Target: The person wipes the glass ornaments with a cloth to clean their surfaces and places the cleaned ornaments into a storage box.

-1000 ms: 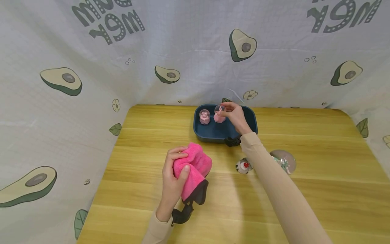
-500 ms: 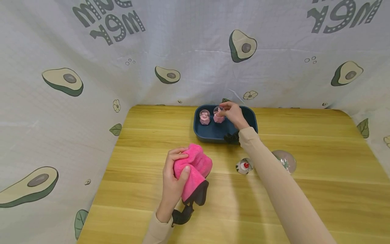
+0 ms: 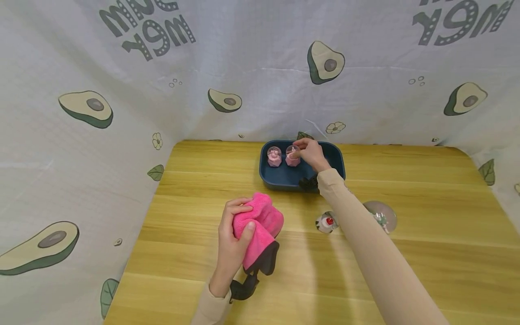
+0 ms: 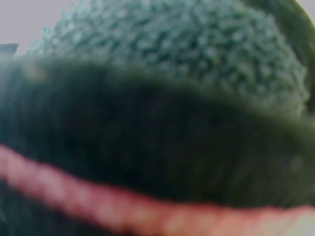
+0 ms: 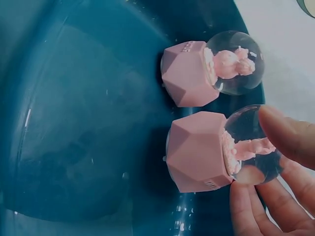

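My right hand (image 3: pixel 312 155) pinches the clear ball of a small snow globe (image 5: pixel 199 152) between thumb and fingers. Its faceted pink base is down in the dark blue tray (image 3: pixel 284 180). Beside it in the tray stands a second pink snow globe (image 3: pixel 274 157), with a small pink figure inside its ball. A bunched pink cloth (image 3: pixel 260 221) with a dark edge is gripped in my left hand (image 3: pixel 233 239), over the table in front of the tray. Blurred cloth (image 4: pixel 177 49) fills the left wrist view, its colours distorted.
On the table (image 3: pixel 183 216), near my right forearm, lies a small clear ball with a red and white figure (image 3: pixel 326 222). A larger clear dome (image 3: pixel 382 214) with greenish bits is partly hidden behind the sleeve. A printed cloth curtain (image 3: pixel 260 67) hangs behind the table.
My right hand has lowered the snow globe slightly and shifted it a little left, closer to the other one. My left hand keeps its grip on the cloth, nearly still.
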`<state>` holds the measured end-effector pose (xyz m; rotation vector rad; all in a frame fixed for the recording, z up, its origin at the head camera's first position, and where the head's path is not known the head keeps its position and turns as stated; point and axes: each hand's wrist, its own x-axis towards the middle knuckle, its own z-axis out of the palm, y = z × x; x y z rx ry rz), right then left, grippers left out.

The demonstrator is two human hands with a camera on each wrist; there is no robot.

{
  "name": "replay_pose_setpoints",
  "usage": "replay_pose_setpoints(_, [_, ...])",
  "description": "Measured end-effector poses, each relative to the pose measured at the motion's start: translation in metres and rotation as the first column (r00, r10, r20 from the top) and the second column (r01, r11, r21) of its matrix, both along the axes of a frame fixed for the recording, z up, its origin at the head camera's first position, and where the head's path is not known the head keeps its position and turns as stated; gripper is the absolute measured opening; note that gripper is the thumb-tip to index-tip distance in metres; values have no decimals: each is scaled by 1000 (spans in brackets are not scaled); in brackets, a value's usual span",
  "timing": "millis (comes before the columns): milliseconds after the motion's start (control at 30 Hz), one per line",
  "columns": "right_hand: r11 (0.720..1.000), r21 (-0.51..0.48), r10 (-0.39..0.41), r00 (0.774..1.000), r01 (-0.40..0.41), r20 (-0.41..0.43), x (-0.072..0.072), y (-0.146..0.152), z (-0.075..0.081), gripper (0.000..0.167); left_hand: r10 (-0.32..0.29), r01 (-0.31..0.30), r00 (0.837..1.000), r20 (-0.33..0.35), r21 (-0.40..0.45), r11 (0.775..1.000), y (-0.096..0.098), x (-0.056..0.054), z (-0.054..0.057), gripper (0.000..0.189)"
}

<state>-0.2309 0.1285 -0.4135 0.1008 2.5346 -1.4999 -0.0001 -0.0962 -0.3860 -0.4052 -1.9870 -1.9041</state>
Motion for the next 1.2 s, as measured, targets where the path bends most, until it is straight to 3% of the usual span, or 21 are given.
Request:
replay_pose_setpoints(633, [997,70,10,1000,-11,13,-1,1,-3,43,2,-2,1000,2,-1,1000,2,0,0,28])
replay_pose_setpoints(1200, [998,-33,49,999,-48,20,3,9,-7,46,-3,3,1000,8,4,1000,3,1,-3,27])
